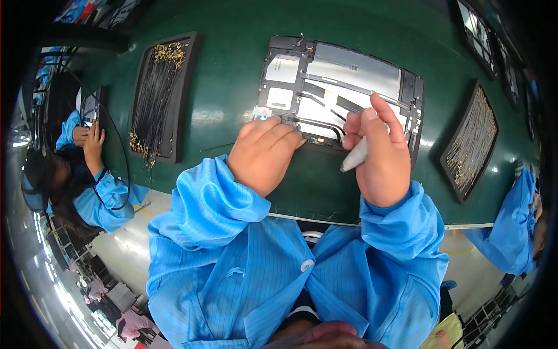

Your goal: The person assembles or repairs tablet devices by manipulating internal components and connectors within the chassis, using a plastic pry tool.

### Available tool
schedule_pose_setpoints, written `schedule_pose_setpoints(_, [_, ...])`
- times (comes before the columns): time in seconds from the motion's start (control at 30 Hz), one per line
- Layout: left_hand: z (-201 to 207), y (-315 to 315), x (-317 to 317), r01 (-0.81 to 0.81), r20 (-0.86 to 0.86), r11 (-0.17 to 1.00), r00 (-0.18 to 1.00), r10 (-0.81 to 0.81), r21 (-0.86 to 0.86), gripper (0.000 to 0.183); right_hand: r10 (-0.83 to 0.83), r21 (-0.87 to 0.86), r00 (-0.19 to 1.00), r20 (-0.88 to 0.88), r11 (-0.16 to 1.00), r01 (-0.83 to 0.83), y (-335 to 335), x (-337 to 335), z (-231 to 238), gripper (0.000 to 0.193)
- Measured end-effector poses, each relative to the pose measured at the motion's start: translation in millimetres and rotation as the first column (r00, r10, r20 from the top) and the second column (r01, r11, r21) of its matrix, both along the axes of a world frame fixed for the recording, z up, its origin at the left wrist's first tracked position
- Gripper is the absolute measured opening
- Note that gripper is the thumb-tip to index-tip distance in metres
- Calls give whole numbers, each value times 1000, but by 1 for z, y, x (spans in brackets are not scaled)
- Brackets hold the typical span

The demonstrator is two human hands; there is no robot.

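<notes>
Left hand on opened tablet, can't tell if fingers grip, right hand gripping pale tapered object

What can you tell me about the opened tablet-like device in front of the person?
The opened tablet-like device is flat and roughly rectangular, with a dark frame around silvery, metallic-looking panels. A dark flat strip runs lengthwise across it, and two pale rectangles sit toward its left end. It lies inner side up on the green table, turned slightly clockwise. The left hand rests at its near left edge; the right hand covers part of its right side, contact unclear.
</notes>
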State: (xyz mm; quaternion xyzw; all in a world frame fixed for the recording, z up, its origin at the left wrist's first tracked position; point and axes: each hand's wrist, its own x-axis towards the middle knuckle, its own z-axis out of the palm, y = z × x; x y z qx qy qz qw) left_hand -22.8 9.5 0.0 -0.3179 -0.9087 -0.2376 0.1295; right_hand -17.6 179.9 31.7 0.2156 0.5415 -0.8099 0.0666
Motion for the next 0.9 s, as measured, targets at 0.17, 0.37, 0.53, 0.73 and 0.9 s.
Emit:
schedule_pose_setpoints(0.17, [2,-2,-2,25,53,1000,998,-25,-9,23,-30,277,945,-325,953,126,-17,-2,-12,35])
schedule_pose_setpoints(0.37, [0,-4,-1,22,43,1000,999,-22,-7,22,29,362,904,-426,922,141,-23,0,-30,25])
schedule_pose_setpoints(0.53, [3,-3,-1,23,58,999,998,-21,-31,22,63,427,877,-476,889,168,-25,2,-33,26])
schedule_pose_setpoints(0.73, [3,-2,-3,28,74,999,997,-25,-42,21,161,516,856,-491,845,136,-21,-2,-33,25])
schedule_pose_setpoints(0.9, [-3,-9,0,32,72,997,997,-27,-70,19,507,812,761,-405,582,44,-25,-9,-13,16])
